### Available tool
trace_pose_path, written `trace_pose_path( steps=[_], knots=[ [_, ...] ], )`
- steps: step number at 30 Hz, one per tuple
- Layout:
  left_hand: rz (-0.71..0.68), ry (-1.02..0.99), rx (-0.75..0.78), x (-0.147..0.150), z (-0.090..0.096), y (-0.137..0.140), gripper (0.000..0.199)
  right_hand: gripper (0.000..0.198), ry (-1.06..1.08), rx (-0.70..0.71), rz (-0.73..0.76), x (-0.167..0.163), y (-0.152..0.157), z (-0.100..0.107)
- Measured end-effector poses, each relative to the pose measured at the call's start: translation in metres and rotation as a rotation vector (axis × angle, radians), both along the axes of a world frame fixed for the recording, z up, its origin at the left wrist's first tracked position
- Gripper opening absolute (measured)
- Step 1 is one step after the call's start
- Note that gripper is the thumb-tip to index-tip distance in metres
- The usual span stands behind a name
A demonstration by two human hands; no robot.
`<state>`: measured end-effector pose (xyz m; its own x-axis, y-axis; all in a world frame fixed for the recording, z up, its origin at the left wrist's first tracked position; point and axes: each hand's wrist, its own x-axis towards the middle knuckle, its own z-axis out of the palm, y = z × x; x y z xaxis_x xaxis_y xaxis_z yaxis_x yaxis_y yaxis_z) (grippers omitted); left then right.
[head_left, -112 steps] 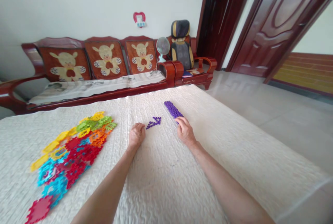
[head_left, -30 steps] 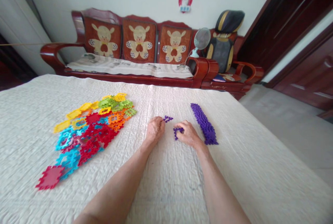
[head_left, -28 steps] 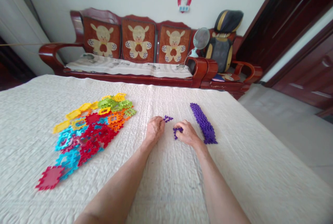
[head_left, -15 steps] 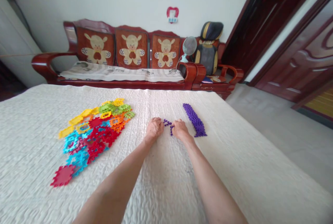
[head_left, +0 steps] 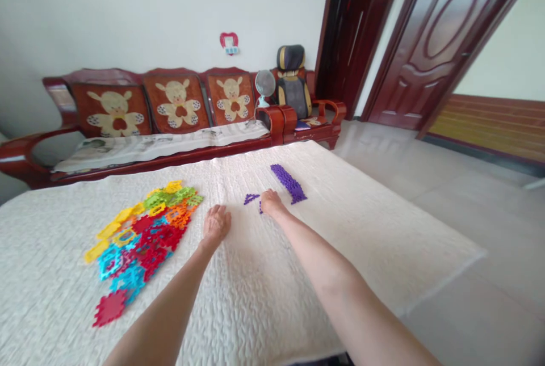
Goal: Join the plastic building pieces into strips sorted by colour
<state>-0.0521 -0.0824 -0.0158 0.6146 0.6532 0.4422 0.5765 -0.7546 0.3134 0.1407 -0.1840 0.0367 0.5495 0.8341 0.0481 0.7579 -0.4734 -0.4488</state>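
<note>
My left hand (head_left: 217, 223) rests on the white quilted cover with its fingers loosely apart and nothing in them, between the colourful pile and the purple pieces. My right hand (head_left: 271, 201) is closed on a small purple interlocking toy piece (head_left: 260, 207), most of which the fingers hide. Just left of that hand, a purple triangular interlocking piece (head_left: 251, 198) lies flat on the cover. Beyond and to the right stretches a row of overlapping purple interlocking pieces (head_left: 288, 183).
A pile of red, blue, yellow, orange and green interlocking pieces (head_left: 149, 235) spreads on the left of the covered table (head_left: 357, 218). A red square piece (head_left: 110, 307) lies at its near end. Behind stand a wooden sofa (head_left: 170, 153) and a small fan (head_left: 265, 83).
My left hand has come away from the purple triangular piece and moved left. My right hand stays by the purple pieces. The camera view has turned to the right.
</note>
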Motion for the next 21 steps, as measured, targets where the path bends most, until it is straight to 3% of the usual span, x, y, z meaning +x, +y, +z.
trace_pose_path(
  steps=[4,8,11,16,21],
  knots=[
    [0.008,0.001,0.058,-0.014,-0.005,-0.011,0.025,0.038,0.008,-0.090,-0.073,-0.002,0.004,0.005],
    [0.006,0.000,0.074,-0.014,-0.005,-0.017,0.029,0.034,0.004,-0.054,-0.089,-0.002,-0.002,0.004],
    [0.002,0.012,0.074,-0.014,-0.004,-0.016,0.030,0.018,-0.022,0.070,-0.066,0.001,-0.018,0.000],
    [0.015,0.008,0.117,-0.015,-0.009,-0.013,0.031,0.024,-0.102,0.355,-0.044,0.025,-0.066,-0.014],
    [0.009,0.011,0.118,-0.013,-0.009,-0.012,0.028,0.022,-0.162,0.533,-0.101,0.070,-0.108,-0.031]
  ],
)
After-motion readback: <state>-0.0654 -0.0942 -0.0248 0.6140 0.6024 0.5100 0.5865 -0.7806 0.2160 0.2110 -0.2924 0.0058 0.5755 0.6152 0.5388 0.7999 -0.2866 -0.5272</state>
